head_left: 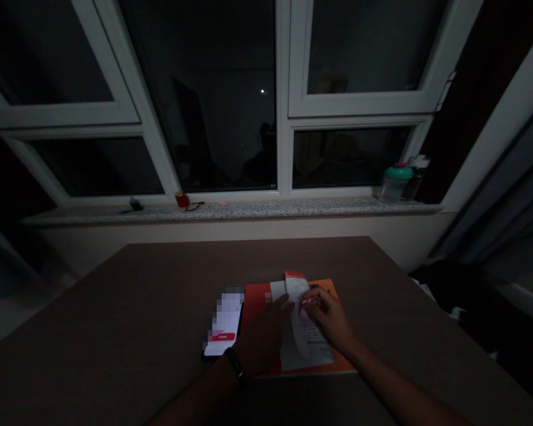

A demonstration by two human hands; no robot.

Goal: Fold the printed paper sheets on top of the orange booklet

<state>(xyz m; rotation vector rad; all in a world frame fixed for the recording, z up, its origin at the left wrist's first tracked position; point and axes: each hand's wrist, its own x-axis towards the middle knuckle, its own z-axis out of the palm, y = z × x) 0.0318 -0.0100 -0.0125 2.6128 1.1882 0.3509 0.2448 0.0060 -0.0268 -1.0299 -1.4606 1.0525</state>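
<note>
Night-darkened panes are framed by a white window frame (284, 89), and a speckled stone sill (231, 210) runs beneath them, with a teal-lidded plastic bottle (395, 183) standing at its right end and a small red object (182, 200) lying near its middle. On a brown table (137, 307) below, an orange folder (333, 355) is laid flat, with a white printed sheet (308, 355) resting on it. A smartphone (222, 325), its screen pixelated, is placed just beside the folder's left edge.

A curled paper slip (297, 313) is raised above the sheet, its red-tipped upper end curving away from the folder. It is pinched between the thumb and fingers of the right hand (328, 316), where a small pink patch is seen that cannot be identified. The left hand (262, 343), banded by a black wristband (234, 362), is held open, its fingers extended against the slip's left side.

Paper this thin is best handled with light fingertip pressure, so that creasing and tearing are avoided.
</note>
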